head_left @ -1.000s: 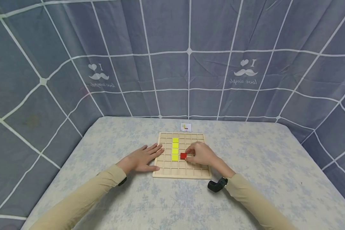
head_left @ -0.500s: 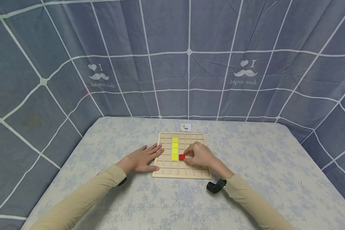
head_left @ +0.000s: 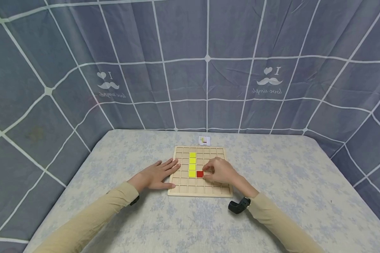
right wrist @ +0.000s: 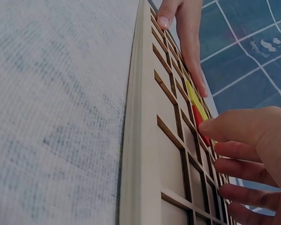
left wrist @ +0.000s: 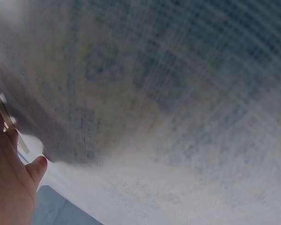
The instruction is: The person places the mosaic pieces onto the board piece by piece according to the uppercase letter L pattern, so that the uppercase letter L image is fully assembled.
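A wooden grid board (head_left: 183, 190) lies on the table, with a column of several yellow square tiles (head_left: 192, 167) in its cells. Right beside the lowest yellow tile, a red square tile (head_left: 200, 174) lies flat in the grid. The thumb and index finger of my right hand (head_left: 221, 171) pinch the red tile at its right edge. In the right wrist view, the thumb tip meets the near end of the red tile (right wrist: 200, 123), while the other fingers curve over the grid. My left hand (head_left: 156, 174) is spread flat, fingertips resting on the board's left edge.
Behind the board lies a small printed grid card (head_left: 204, 141) with a yellow and dark red pattern. A pale floral cloth covers the table (head_left: 272, 165). A grey curtain (head_left: 190, 80) with white lines stands along the back and sides. Each wrist wears a black band (head_left: 239, 205).
My right hand has shifted the red tile slightly left and toward me, and it now lies flat in the cell beside the yellow column. The left hand has stayed put.
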